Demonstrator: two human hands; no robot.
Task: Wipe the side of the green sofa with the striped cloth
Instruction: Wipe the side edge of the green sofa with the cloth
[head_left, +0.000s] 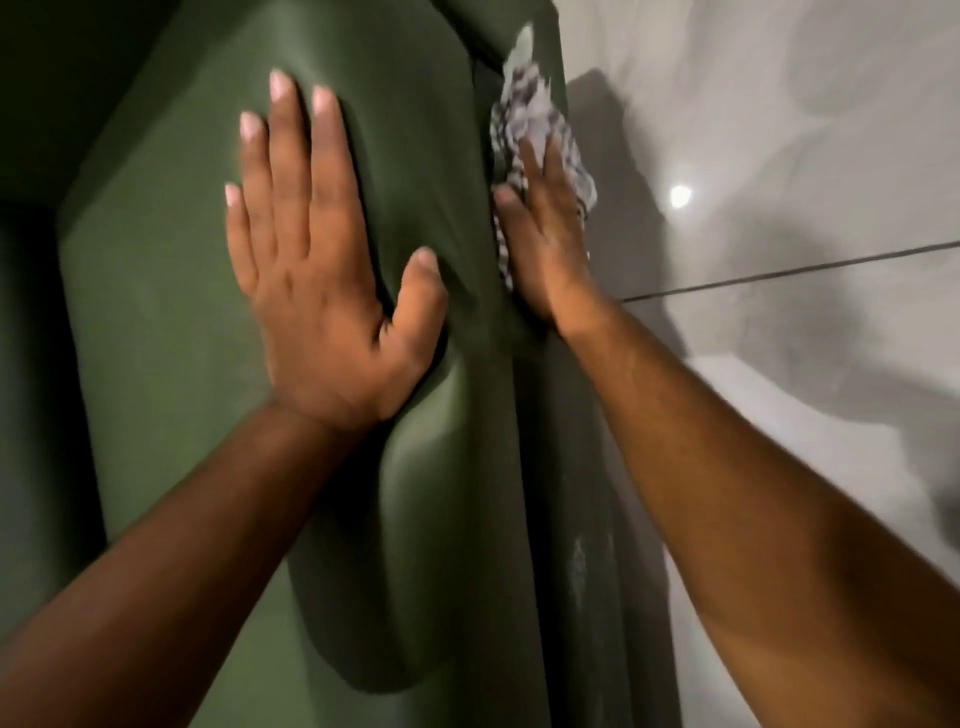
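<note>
Cloth wiping is going on along the sofa's side.
Striped cloth (540, 140) is lying pinned under the flat, fingers-together right hand (545, 244) against the green sofa (156, 322); left hand (322, 280) is pressing, spread, on the armrest top. Pale smudges lower down are looking unwiped.

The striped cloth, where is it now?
In the head view, the striped cloth lies under the right hand, pressed flat against the side of the green sofa, beside the grey floor.

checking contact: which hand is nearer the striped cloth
Right. The right hand presses flat on the striped cloth against the sofa's side; the left hand rests apart on the sofa top.
</note>
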